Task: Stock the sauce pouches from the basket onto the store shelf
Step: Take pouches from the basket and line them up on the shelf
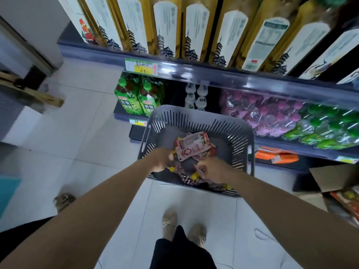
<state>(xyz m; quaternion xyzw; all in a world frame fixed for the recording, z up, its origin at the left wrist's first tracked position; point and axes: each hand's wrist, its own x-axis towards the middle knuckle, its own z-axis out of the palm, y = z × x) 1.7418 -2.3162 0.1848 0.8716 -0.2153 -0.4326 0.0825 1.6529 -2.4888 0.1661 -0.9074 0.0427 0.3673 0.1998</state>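
Head view: left hand (160,159) and right hand (212,168) clutch sauce pouches (191,146) in basket (196,113); shelf (223,78) crowds twelve o'clock, cardboard box (335,177) three.

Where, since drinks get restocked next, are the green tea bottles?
In the head view, the green tea bottles stand left of centre on the lower shelf, just behind the grey basket.

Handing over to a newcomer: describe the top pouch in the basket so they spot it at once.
Find the grey slatted basket on the floor before the shelves. Just beyond the left hand and right hand, the pouch lies uppermost, pink label up; the other pouches sit lower, showing yellow caps.
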